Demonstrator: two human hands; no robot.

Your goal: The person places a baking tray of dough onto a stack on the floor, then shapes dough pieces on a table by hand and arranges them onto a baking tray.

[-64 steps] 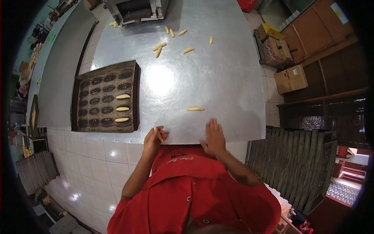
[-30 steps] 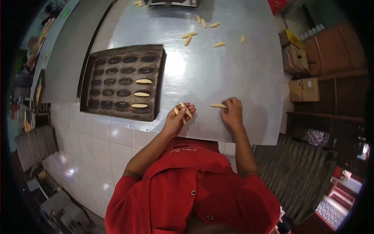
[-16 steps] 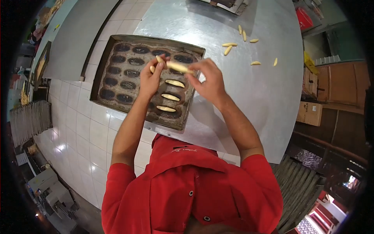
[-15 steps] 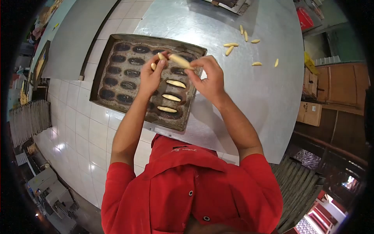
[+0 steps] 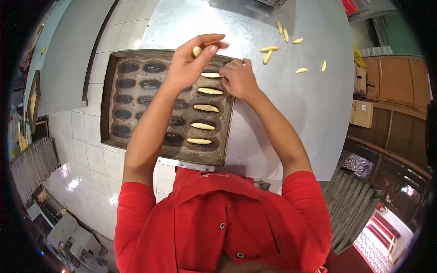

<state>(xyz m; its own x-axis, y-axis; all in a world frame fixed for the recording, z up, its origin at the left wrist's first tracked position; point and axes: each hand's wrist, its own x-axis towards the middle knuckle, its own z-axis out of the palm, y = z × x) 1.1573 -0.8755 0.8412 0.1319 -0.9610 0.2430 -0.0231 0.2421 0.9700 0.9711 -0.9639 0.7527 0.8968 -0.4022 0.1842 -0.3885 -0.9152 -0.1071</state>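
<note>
A dark, worn baking tray (image 5: 105,98) with oval stains lies on the metal table. Along its right side runs a column of several slim, pale dough pieces (image 5: 203,126), each lying crosswise. My left hand (image 5: 189,63) is raised over the tray's far edge, fingers curled around a small dough piece (image 5: 196,51) whose rounded end shows. At the tray's far right, my right hand (image 5: 240,80) has its fingers bent down onto the right end of the farthest dough piece (image 5: 210,75). Its fingertips are partly hidden.
More dough pieces (image 5: 268,48) lie scattered on the metal table (image 5: 282,118) to the right. A grey panel (image 5: 75,54) stands at the left above the tiled floor. Wooden cabinets (image 5: 396,84) and a cardboard box (image 5: 361,113) are at the far right.
The dough piece stretched between both hands has left that spot, and more pieces lie in the tray's right column. My left hand rose; my right hand stays near the tray's right edge.
</note>
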